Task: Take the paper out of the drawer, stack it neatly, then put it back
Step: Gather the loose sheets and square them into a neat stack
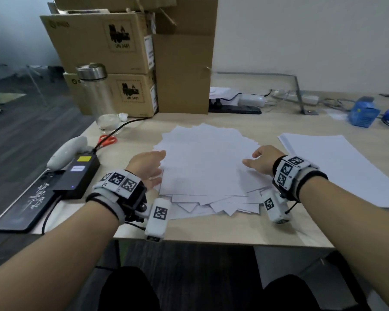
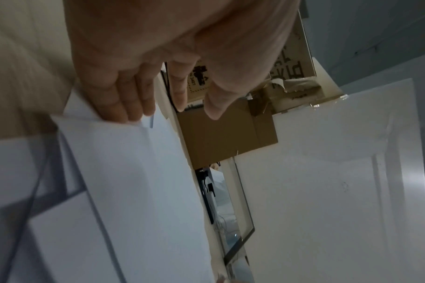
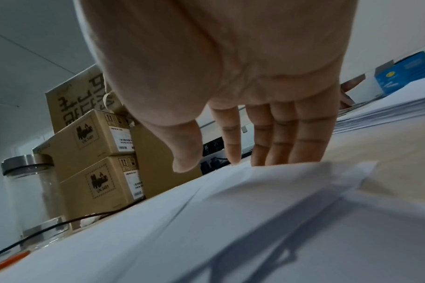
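1. Paper like this should handle light, thin and limp; loose sheets probably slide over one another and crease at the corners, so a one-sided lift would likely spill them.
2. Best hold, as I judge it, is at the two opposite side edges, palms squeezing inward, then the pile stood on edge and tapped on the worktop to square it.
3. Sheets are plain white and fanned out at many angles; corners stick out all round, most thickly at the near edge; the top sheet lies fairly flat.
4. Pile lies on the worktop in front of the person, between both hands; no drawer shows in any view.
5. Left hand is spread, fingers straight; in the left wrist view its fingertips touch the left edge of the sheets, thumb held clear.
6. Right hand is spread too; in the right wrist view its fingers reach down to the right edge of the pile; neither hand pinches anything.
7. Second, tidier stack lies to the right, apart from the pile.
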